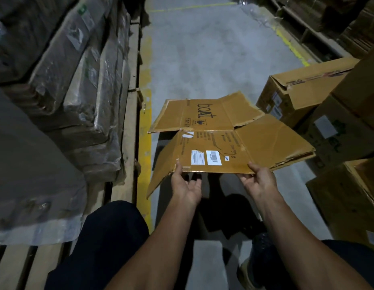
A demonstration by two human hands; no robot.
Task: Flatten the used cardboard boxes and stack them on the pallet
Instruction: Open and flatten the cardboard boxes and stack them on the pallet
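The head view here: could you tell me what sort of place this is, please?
Most likely a warehouse aisle: a concrete floor with yellow lines, a wooden pallet of wrapped flattened cardboard, and stacked cartons.

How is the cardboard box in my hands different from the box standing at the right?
The held box is collapsed flat, its flaps splayed; the standing box keeps its full shape. The held box hangs above the floor in both hands; the standing box sits among others. Both are brown cardboard with white labels.
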